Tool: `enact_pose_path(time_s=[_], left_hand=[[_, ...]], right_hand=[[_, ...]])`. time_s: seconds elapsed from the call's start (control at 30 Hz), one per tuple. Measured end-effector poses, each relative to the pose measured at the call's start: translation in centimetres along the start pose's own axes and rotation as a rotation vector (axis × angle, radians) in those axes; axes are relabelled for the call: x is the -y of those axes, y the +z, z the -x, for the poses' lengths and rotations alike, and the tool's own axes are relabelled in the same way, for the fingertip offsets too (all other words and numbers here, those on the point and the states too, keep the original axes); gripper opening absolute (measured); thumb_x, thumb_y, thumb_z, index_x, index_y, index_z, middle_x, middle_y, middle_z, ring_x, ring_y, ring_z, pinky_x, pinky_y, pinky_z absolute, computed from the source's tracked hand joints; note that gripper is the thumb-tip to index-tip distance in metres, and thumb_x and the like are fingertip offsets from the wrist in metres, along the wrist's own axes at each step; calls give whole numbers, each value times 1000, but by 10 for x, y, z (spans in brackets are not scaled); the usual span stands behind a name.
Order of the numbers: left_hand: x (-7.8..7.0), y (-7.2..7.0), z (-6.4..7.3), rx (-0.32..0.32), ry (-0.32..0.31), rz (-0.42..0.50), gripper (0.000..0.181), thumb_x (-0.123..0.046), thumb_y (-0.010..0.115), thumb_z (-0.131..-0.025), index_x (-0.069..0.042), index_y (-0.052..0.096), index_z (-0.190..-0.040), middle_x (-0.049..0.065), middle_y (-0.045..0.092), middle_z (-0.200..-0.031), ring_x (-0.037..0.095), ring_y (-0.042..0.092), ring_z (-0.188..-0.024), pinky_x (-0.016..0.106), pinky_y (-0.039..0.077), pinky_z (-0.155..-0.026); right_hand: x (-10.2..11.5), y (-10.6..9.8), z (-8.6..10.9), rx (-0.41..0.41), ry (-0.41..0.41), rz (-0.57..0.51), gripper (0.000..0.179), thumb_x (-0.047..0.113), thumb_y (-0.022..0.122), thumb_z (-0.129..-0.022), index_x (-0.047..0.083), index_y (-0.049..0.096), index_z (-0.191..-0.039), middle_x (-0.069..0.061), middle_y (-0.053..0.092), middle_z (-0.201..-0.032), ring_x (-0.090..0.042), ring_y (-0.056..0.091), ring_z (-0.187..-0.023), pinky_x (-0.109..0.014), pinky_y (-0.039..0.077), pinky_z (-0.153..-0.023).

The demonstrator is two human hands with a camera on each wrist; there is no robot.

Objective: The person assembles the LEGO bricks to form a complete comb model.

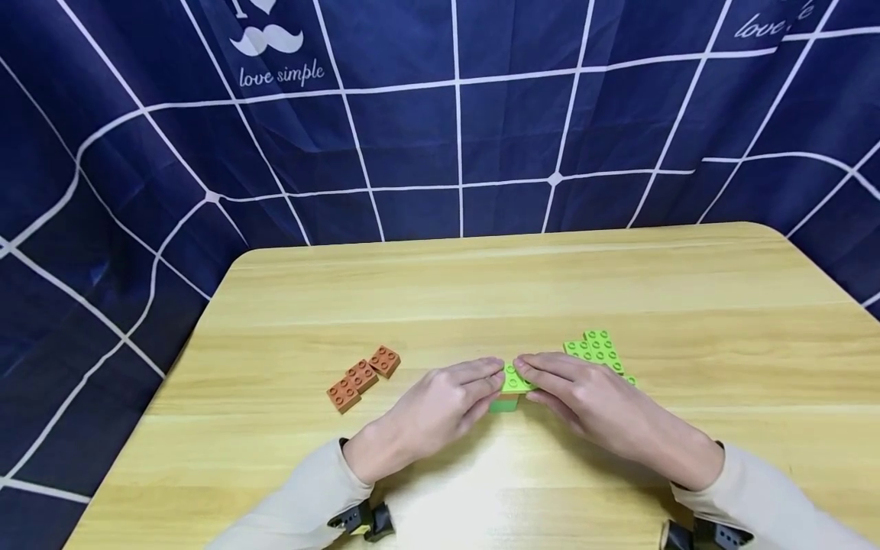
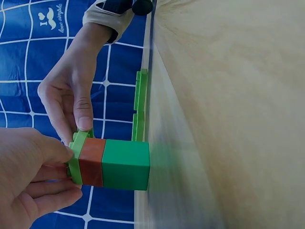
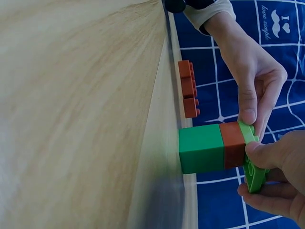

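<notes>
Light-green plastic plate (image 1: 511, 380) caps the orange brick (image 2: 91, 162), itself resting on the green block (image 2: 126, 164), between both hands. Left hand (image 1: 443, 393), at the plate's 9 o'clock, pinches its edge between thumb and fingers; right hand (image 1: 594, 393), at 3 o'clock, pinches the opposite side likewise. Step in hand, as judged: aligning and seating the plate; full engagement cannot be confirmed. Next move would call for even downward pressure from both sides, green block kept upright. Work surface: wood-grain table (image 1: 447, 298), rounded far corners, carrying loose orange bricks (image 1: 360, 376) at 9 o'clock and further light-green plates (image 1: 600, 353) at 2 o'clock. Navy curtain (image 1: 412, 145) with white grid lines hangs at 12 o'clock
</notes>
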State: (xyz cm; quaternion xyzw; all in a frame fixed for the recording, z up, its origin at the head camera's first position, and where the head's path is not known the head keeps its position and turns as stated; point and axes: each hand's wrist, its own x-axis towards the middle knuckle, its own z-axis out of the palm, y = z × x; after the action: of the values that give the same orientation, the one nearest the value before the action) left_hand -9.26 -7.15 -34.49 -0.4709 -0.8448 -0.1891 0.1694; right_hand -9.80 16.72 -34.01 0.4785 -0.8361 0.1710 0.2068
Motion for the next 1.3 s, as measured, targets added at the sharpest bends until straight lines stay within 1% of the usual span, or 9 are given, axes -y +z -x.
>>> enact_pose_path(time_s=[0.23, 0.37, 0.53, 0.6, 0.67, 0.77, 0.9, 1.1, 1.3], left_hand=[[4, -2, -2, -1, -7, 55, 23, -10, 66, -90, -1, 70, -111, 15, 67, -119, 23, 65, -111, 20, 48, -100], [11, -7, -3, 18, -41, 70, 23, -11, 66, -90, -1, 69, -110, 14, 70, -112, 22, 68, -104, 18, 52, -93], [28, -15, 1, 74, -195, 41, 27, -9, 68, -87, 3, 67, -111, 16, 71, -107, 25, 69, -96, 23, 59, -85], [36, -19, 7, 74, -271, 5, 29, -8, 70, -86, 5, 66, -111, 18, 70, -106, 28, 69, -96, 30, 60, -85], [43, -21, 14, 62, -349, -36, 29, -6, 72, -83, 6, 66, -109, 18, 71, -99, 27, 69, -87, 30, 61, -79], [51, -22, 27, 54, -468, -109, 22, -3, 74, -79, 7, 67, -97, 15, 69, -82, 22, 65, -71, 30, 61, -63], [58, -23, 43, 81, -609, -165, 11, -3, 74, -79, 0, 63, -80, 7, 58, -68, 15, 52, -58, 27, 50, -48], [60, -25, 55, 132, -674, -181, 17, -5, 74, -80, -3, 58, -76, 3, 50, -62, 14, 42, -54, 24, 39, -44], [61, -25, 54, 144, -682, -150, 14, -4, 74, -81, -3, 60, -77, 3, 54, -64, 13, 44, -55, 23, 40, -45]], right_hand=[[0, 0, 1, 3, 1, 0, 57, 35, 27, -104, -3, 67, -116, -13, 69, -113, -26, 68, -100, -36, 60, -82], [0, 0, 2, 1, 11, 1, 56, 35, 27, -104, -2, 67, -117, -12, 69, -113, -25, 68, -100, -35, 60, -82], [0, 1, 5, 6, 19, 5, 54, 35, 29, -104, -1, 67, -117, -12, 69, -114, -25, 67, -102, -36, 60, -84], [0, 1, 5, 12, 18, 4, 52, 34, 31, -104, -1, 67, -117, -12, 69, -115, -25, 67, -103, -36, 60, -84], [0, 2, 5, 19, 20, 3, 51, 34, 32, -104, 0, 67, -118, -11, 69, -115, -25, 67, -103, -36, 60, -85], [0, 1, 5, 18, 24, 7, 50, 34, 33, -104, 0, 67, -118, -11, 69, -115, -25, 67, -103, -36, 60, -85], [-1, 0, 4, 13, 21, 8, 52, 35, 31, -104, 0, 67, -118, -11, 69, -115, -25, 67, -103, -37, 60, -84], [-1, 0, 4, 10, 21, 3, 52, 35, 30, -104, 1, 67, -118, -10, 69, -115, -25, 67, -103, -37, 60, -84], [-1, 2, 4, 5, 25, -5, 51, 34, 32, -104, 1, 67, -118, -11, 68, -116, -25, 67, -104, -37, 59, -85]])
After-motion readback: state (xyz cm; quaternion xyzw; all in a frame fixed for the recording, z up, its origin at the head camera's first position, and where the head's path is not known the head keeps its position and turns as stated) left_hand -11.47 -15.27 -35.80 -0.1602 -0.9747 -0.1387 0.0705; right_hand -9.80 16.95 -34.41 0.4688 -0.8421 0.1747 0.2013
